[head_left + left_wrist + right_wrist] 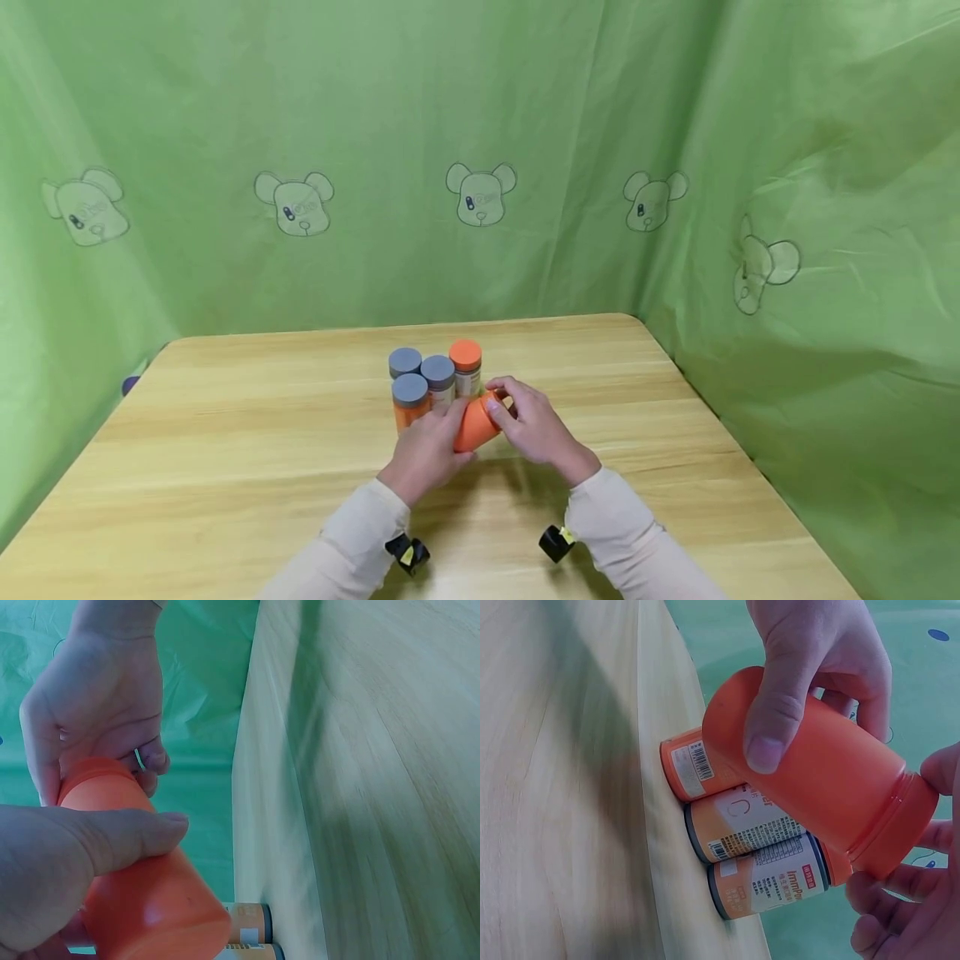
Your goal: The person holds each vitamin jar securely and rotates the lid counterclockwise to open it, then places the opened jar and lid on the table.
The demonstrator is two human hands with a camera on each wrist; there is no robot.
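– Starting with the bottle [474, 429], where is it held?
– Above the desk [225, 467], tilted, just in front of the jars [439, 372]. Its body is gripped by the left hand [431, 446], while its cap [898, 829] is pinched from both sides by the right hand [534, 421].
– And how is it likely to handle?
– Lightness would be expected, as it appears to be made of plastic; whether anything is inside cannot be told. The wall looks stiff, and its smooth surface may prove slippery. It would be best held round the broad body, with the cap taken by its rim; breakage seems unlikely.
– What of materials and shapes?
– A plain orange cylinder is seen, rounded at the base and narrowed below the cap. Printed labels [784, 881] are carried by the jars; three are topped with grey lids [410, 390], one with an orange lid [466, 355]. The desk is finished in pale wood grain, and creased green cloth [375, 108] is hung behind.
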